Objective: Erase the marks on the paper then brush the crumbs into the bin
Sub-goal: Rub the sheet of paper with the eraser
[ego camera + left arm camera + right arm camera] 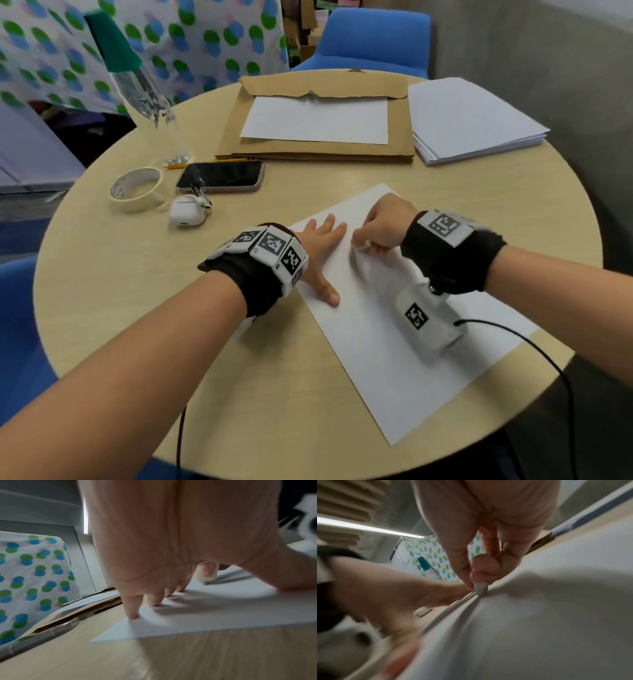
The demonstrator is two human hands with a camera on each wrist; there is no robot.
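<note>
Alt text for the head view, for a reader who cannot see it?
A right hand rubs a small white eraser on a sheet of paper while the left hand presses it flat on a round wooden table.

Paper (pixel 394 342) on table (pixel 137 308) front; phone (pixel 221 176), tape roll (pixel 135 188) behind-left (cardboard (pixel 318 150) farther back).

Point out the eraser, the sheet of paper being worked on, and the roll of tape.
eraser (pixel 480 588): right wrist view, on its grey tip below the pinching fingers.
sheet of paper (pixel 394 370): head view, on its bare middle.
roll of tape (pixel 120 200): head view, on its outer wall.
</note>
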